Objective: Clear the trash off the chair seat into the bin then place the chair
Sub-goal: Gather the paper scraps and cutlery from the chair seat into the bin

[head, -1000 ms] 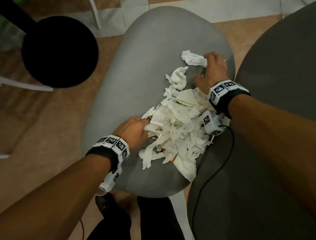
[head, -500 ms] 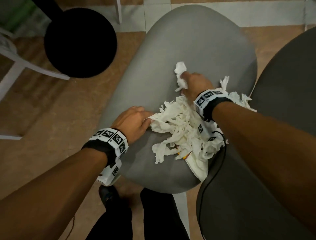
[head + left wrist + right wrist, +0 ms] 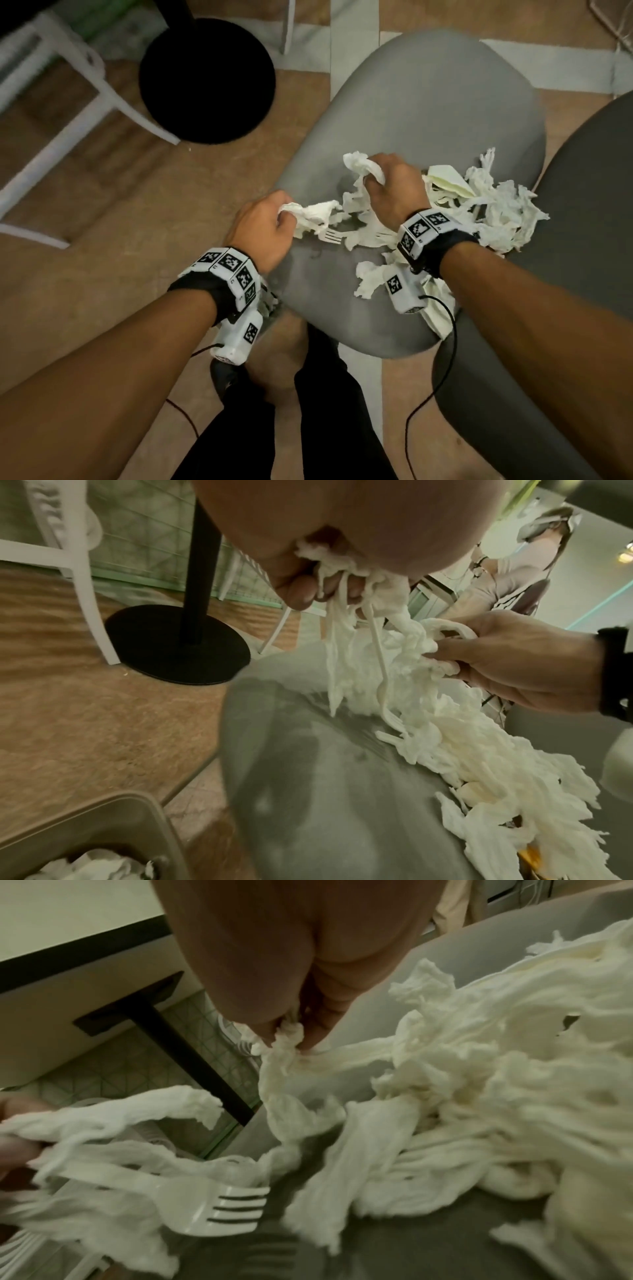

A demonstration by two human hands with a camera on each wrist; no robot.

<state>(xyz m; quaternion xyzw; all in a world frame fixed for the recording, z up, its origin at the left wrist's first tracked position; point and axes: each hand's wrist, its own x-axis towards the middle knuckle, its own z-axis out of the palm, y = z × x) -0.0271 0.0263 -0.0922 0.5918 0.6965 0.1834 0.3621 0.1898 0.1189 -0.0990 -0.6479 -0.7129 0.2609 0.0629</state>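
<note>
A heap of torn white tissue (image 3: pixel 493 209) lies on the grey chair seat (image 3: pixel 428 113), spread toward its right edge. My left hand (image 3: pixel 267 233) grips a bunch of tissue strips (image 3: pixel 346 631) together with a white plastic fork (image 3: pixel 219 1207), lifted a little off the seat's left side. My right hand (image 3: pixel 394 185) is clenched round a wad of tissue (image 3: pixel 363 164) at the seat's middle. Strips hang between both hands and the heap. The beige bin (image 3: pixel 103 823) stands low at the left of the chair, with crumpled tissue inside.
A black round table base (image 3: pixel 205 78) with its post stands on the wooden floor to the far left. White chair legs (image 3: pixel 85 102) are beside it. A second dark grey seat (image 3: pixel 582 274) adjoins on the right. My legs (image 3: pixel 274 428) stand close to the seat's near edge.
Both hands have closed on tissue and drawn it up and leftward. The right hand came in from the seat's far side with the loose wad. The heap has spread to the right.
</note>
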